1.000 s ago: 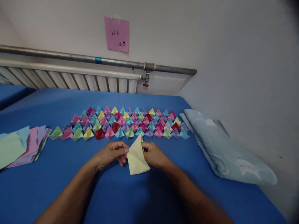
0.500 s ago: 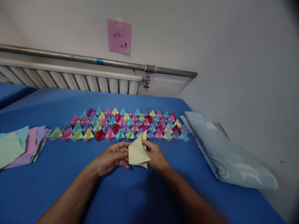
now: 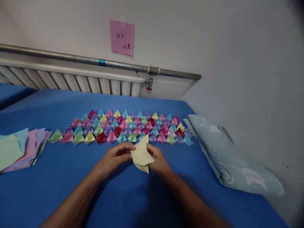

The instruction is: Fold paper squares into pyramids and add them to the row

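Note:
Between my two hands is a pale yellow sheet of folded paper [image 3: 142, 154], its layers parting at the lower edge. My left hand [image 3: 117, 155] pinches its left corner between fingers and thumb. On the other side, my right hand [image 3: 158, 157] grips the right edge, with some fingers hidden behind the paper. Just beyond the hands stand rows of small folded paper boats [image 3: 132, 137] in pink, green, purple, yellow, red and blue.
A stack of coloured paper sheets [image 3: 30, 148] lies at the left on the blue surface [image 3: 59, 190]. To the right is a folded light-blue cloth [image 3: 220, 155] against the wall. Behind are a radiator [image 3: 83, 84], a metal pipe [image 3: 78, 60] and a pink note [image 3: 122, 37].
The yellow paper has turned slightly in my hands. My left hand has moved up along its left edge, and its fingers have closed in on the corner.

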Tool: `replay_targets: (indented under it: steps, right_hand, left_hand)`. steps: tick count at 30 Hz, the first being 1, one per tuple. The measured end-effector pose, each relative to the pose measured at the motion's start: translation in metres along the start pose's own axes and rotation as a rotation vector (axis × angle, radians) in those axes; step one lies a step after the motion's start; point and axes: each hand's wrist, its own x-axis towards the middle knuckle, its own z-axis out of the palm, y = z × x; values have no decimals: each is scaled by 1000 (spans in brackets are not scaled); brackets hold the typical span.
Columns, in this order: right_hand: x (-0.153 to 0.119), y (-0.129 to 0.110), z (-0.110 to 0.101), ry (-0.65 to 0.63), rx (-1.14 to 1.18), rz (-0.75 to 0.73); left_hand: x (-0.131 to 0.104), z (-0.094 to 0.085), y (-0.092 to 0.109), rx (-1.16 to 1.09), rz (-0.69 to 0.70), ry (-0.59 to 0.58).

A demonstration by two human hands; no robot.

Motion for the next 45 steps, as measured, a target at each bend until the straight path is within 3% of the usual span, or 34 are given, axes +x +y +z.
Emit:
replay_targets:
  steps: [4, 7, 13, 24, 30, 33, 39, 45]
  right_hand:
    - [-1, -2, 0, 5, -60, -82]
    - [-3, -5, 3, -17, -37, -58]
    - [-6, -7, 6, 15, 146, -5]
    - [-3, 0, 10, 56, 150, -2]
    - [-4, -8, 4, 38, 105, 9]
    - [-3, -8, 2, 11, 169, 64]
    - [0, 1, 5, -22, 317, 117]
    - [-1, -5, 0, -64, 239, 156]
  left_hand:
    - [0, -3, 2, 139, 109, -13]
    - [0, -5, 2, 207, 141, -10]
    - [0, -6, -1, 126, 117, 27]
    - [1, -7, -3, 139, 99, 52]
    - [1, -8, -1, 137, 92, -13]
    - [-1, -12, 0, 269, 149, -49]
    - [-1, -18, -1, 640, 411, -81]
    - [0, -18, -1, 705, 439, -95]
